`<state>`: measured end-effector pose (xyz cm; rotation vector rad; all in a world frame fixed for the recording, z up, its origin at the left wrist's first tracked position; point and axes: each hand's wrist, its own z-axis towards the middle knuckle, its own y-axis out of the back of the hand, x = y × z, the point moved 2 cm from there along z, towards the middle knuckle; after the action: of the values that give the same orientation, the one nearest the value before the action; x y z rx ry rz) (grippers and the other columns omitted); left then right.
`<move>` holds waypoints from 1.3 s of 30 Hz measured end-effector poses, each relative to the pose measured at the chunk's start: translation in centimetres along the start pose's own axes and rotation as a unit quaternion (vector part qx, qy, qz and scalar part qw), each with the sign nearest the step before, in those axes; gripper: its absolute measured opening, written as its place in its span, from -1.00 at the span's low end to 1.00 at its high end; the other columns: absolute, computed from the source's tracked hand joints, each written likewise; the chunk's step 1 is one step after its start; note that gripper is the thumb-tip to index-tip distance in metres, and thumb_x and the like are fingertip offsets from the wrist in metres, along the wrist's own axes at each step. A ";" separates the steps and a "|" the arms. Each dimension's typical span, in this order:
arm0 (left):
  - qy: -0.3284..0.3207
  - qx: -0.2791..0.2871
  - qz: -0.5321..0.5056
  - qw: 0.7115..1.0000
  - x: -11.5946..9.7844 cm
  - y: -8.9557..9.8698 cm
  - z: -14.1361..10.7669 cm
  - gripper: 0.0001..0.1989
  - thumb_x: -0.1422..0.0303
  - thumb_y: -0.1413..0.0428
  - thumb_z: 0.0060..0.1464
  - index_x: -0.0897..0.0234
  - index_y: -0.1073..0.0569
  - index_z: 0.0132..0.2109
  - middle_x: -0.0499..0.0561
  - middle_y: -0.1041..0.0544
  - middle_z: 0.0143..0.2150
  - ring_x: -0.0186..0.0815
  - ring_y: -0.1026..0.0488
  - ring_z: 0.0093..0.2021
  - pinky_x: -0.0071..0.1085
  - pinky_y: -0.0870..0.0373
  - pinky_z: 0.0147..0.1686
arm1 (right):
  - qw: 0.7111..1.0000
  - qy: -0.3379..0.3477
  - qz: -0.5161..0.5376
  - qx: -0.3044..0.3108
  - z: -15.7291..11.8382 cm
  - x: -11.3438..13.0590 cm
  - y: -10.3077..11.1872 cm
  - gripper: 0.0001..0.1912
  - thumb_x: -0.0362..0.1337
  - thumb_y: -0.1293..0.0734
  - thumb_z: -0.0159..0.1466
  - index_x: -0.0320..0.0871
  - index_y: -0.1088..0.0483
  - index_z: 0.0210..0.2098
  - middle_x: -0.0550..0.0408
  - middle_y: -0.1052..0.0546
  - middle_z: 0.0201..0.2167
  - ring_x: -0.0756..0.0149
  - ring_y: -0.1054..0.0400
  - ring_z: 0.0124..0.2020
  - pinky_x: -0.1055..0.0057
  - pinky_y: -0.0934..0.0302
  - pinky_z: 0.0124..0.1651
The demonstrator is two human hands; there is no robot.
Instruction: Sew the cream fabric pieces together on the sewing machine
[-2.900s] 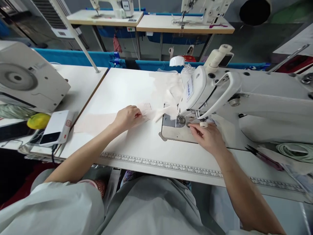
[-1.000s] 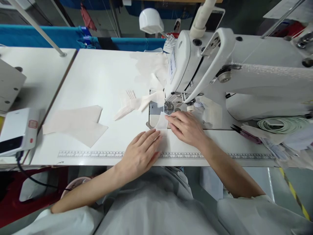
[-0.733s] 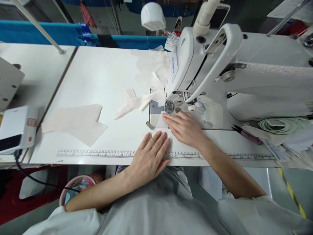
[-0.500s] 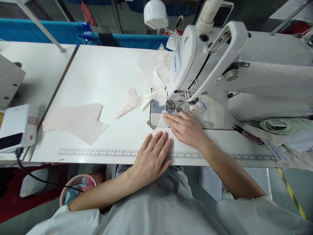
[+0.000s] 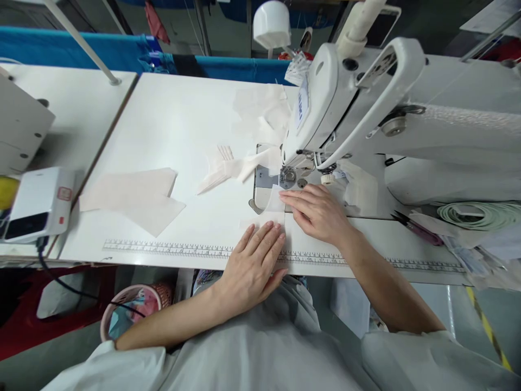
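A small piece of pale, thin fabric [image 5: 275,202] lies on the table in front of the sewing machine [image 5: 313,108], its far tip close to the presser foot. My left hand [image 5: 254,260] rests flat at the fabric's near edge, fingers stretched out and slightly apart. On the fabric's right edge press the fingertips of my right hand [image 5: 319,212], its fingers extended and the palm down on the machine bed. Left of the needle area, a gathered strip of pale fabric [image 5: 232,165] lies loosely across the metal plate.
Flat pale fabric pieces [image 5: 138,195] lie on the left. A printed ruler [image 5: 163,248] runs along the front edge. Dark-handled snips [image 5: 419,228] and a coil of light green cord [image 5: 468,214] sit at right. A white box [image 5: 40,203] with a cable stands far left.
The whole view has shifted slightly, so the table and machine appear further right. Both hands stay nearly in place on the fabric, the left still flat and the right still pressing its edge.
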<state>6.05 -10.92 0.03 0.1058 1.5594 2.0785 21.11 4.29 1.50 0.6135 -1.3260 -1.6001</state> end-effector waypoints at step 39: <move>0.256 -0.146 0.064 0.953 9.4 5.3 -6.6 -0.87 0.39 -0.02 0.29 0.26 -0.43 -0.24 0.03 -0.52 -0.28 -0.25 -0.39 -0.28 -0.31 -0.38 -0.28 | 0.984 0.147 -0.037 -0.094 0.7 0.2 0.1 -0.64 -0.50 -0.25 0.28 -0.14 -0.39 0.05 -0.07 -0.59 -0.21 0.11 -0.46 -0.27 0.18 -0.29 -0.23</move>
<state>-6.35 -13.33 0.39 -0.4891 1.5224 2.5559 20.50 4.46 1.81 0.7569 -0.9317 -1.6016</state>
